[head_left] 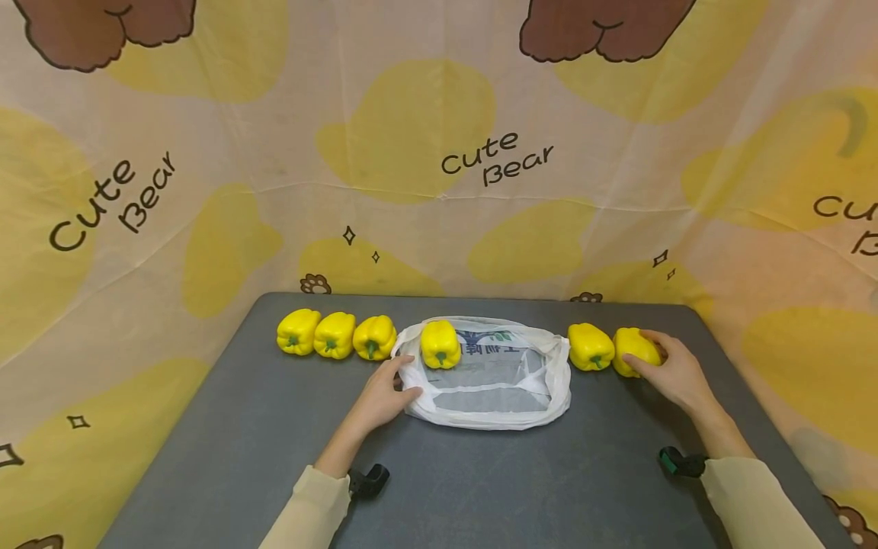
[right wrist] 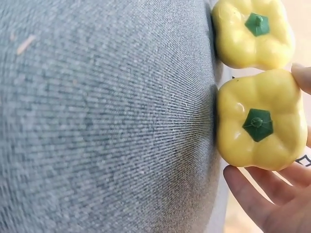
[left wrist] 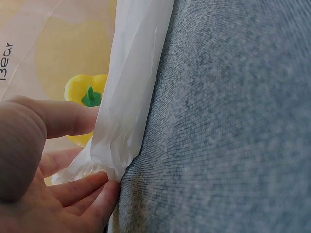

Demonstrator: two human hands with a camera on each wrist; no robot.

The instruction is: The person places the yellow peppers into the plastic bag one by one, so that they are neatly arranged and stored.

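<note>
A white plastic bag with printing inside lies with its mouth spread wide at the middle of the table. My left hand holds the bag's left rim, with its thumb and fingers bent around the edge in the left wrist view. Within the opening, at its left end, sits one yellow bell pepper. On the right, my right hand grips the outermost yellow bell pepper, thumb on one side and fingers on the other. Close beside it is another yellow bell pepper, stem toward me.
Left of the bag, three yellow bell peppers stand in a row near the far edge of the grey table. Behind the table hangs a cloth with bear prints and lettering.
</note>
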